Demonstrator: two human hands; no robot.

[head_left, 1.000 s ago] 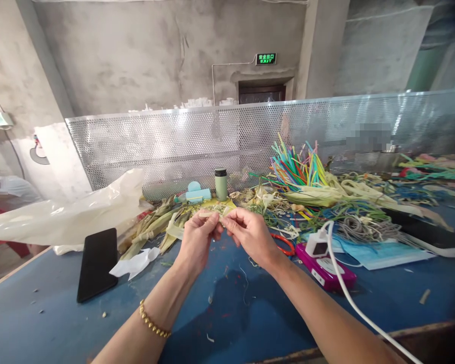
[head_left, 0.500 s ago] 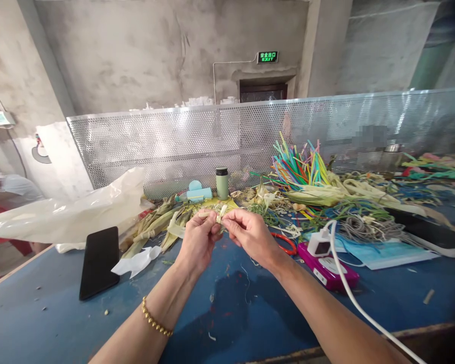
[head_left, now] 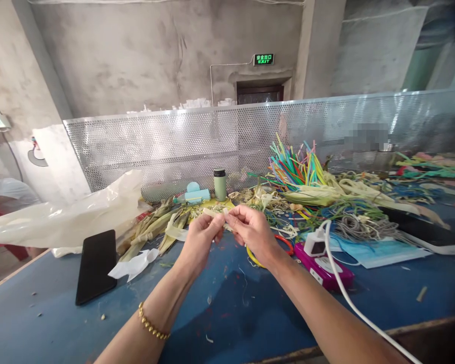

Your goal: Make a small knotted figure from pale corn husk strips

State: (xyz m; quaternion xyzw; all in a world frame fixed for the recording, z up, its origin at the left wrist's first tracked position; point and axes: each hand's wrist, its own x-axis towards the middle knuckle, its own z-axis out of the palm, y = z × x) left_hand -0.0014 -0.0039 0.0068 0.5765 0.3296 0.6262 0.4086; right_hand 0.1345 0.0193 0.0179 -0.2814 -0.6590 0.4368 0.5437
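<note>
Both hands meet above the middle of the blue table (head_left: 227, 313). My left hand (head_left: 201, 240), its wrist in a gold bead bracelet (head_left: 151, 326), pinches a pale strip of what looks like corn husk (head_left: 211, 212). My right hand (head_left: 253, 233) is pinched on the same strip, its fingertips almost touching the left ones. Much of the strip is hidden by the fingers. A yellow loop (head_left: 255, 258) and a red loop (head_left: 287, 246) lie beneath and beside my right hand. Dried husks (head_left: 146, 230) are heaped to the left of my hands.
A black phone (head_left: 96, 265) and white paper scrap (head_left: 134, 265) lie left. On the right are a purple power box (head_left: 324, 270) with a white cable (head_left: 341, 280), and a blue mask (head_left: 382, 250). Behind stand a green bottle (head_left: 220, 184), colourful stems (head_left: 296, 164) and a perforated metal screen (head_left: 182, 141).
The upright end of the strip above my fingers is now lower and between the fingertips. My right fingers have shifted slightly. The yellow loop now shows, and the view has moved a little.
</note>
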